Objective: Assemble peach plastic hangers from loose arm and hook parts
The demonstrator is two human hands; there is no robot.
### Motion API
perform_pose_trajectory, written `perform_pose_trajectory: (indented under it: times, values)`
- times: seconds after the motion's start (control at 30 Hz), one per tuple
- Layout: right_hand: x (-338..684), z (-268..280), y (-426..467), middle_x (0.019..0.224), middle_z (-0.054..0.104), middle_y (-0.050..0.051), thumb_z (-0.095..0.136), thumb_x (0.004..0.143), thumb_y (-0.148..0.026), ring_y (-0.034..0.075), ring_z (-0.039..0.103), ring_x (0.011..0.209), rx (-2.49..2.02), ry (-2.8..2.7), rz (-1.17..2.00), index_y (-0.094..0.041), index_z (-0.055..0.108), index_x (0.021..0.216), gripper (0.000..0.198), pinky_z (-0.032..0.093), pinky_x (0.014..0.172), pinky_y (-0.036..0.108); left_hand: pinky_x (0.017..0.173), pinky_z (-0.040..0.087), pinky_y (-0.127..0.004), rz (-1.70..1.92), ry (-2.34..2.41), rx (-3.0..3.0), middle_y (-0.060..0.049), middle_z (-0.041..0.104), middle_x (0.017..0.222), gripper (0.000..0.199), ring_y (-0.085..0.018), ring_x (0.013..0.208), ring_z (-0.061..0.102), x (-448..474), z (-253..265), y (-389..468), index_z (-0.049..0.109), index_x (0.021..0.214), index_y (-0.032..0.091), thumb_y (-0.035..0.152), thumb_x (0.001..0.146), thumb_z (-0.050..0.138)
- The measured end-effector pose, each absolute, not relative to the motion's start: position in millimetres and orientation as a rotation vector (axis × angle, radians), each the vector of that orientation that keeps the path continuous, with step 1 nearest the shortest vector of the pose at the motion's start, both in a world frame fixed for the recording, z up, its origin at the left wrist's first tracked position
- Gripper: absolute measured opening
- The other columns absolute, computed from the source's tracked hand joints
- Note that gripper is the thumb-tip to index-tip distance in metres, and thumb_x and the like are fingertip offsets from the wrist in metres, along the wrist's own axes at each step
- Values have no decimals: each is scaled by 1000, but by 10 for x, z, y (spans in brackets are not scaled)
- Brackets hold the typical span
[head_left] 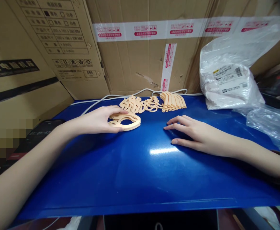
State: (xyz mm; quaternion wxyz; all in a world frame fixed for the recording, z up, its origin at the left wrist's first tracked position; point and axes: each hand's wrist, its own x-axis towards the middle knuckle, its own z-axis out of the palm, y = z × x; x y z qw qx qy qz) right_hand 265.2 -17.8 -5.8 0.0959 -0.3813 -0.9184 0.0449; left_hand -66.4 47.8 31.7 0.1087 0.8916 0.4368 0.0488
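Observation:
My left hand [106, 119] is closed around a curved cream plastic piece [132, 125] with an open oval in its middle, thumb on the far side and fingers at the near side. The piece is low over the blue tabletop; I cannot tell whether it rests on it. Just behind it lie a pile of wavy cream plastic parts [132, 104], a small heap of cream hook-shaped parts [151, 103], and a row of curved cream plastic arms [173, 101]. To the right, my right hand [190, 132] hovers or rests over the table, empty, with its fingers apart.
The blue table [135, 179] has cardboard boxes [140, 60] standing along its back and left. A white cable [111, 96] runs along the back. A plastic-wrapped bag [230, 80] and loose clear wrap [271, 123] lie at right. A phone [38, 134] lies at left.

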Motion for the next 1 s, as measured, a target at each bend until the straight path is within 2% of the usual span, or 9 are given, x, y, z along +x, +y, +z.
perform_pose_trajectory:
  times: [0.43, 0.63, 0.7, 0.8, 0.9, 1.0]
  values:
    - [2651, -51, -183, 130, 54, 12, 44, 95, -52, 27, 53, 117, -1106, -2692, 175, -21, 57, 130, 49, 45, 100, 47, 105, 41, -33, 104, 1268, 2650, -3, 54, 139, 62, -26, 124, 52, -722, 267, 528, 53, 136, 27, 44, 77, 62]
    - [2648, -47, -184, 130, 54, 12, 45, 95, -51, 27, 52, 118, -1115, -2695, 181, -20, 57, 130, 48, 44, 101, 46, 107, 40, -37, 130, 1390, 2548, -4, 48, 146, 76, -30, 129, 49, -719, 340, 468, 46, 142, 28, 62, 76, 62]
    - [2647, -46, -185, 130, 54, 12, 44, 96, -51, 26, 52, 118, -1122, -2704, 170, -19, 57, 130, 49, 44, 101, 45, 109, 39, -37, 251, 1426, 2541, -4, 48, 146, 71, -28, 130, 49, -766, 392, 475, 47, 140, 27, 64, 80, 57]
    - [2643, -44, -187, 130, 53, 12, 44, 96, -51, 26, 51, 118, -1119, -2712, 163, -19, 56, 131, 49, 44, 101, 45, 108, 39, -38, 430, 1472, 2656, -6, 57, 137, 58, -27, 124, 53, -916, 441, 556, 54, 133, 21, 58, 88, 47]
    - [2638, -39, -192, 130, 54, 13, 43, 96, -51, 26, 52, 118, -1120, -2710, 159, -19, 56, 131, 49, 45, 101, 45, 102, 44, -42, 361, 1526, 2754, -10, 64, 124, 52, -28, 113, 59, -1085, 422, 681, 62, 120, 17, 53, 86, 47]
    - [2633, -32, -199, 129, 55, 13, 44, 96, -51, 27, 53, 117, -1118, -2700, 170, -20, 56, 131, 49, 46, 99, 46, 95, 48, -40, 236, 1515, 2717, -9, 69, 117, 45, -27, 106, 64, -1166, 363, 768, 65, 113, 19, 49, 83, 50]
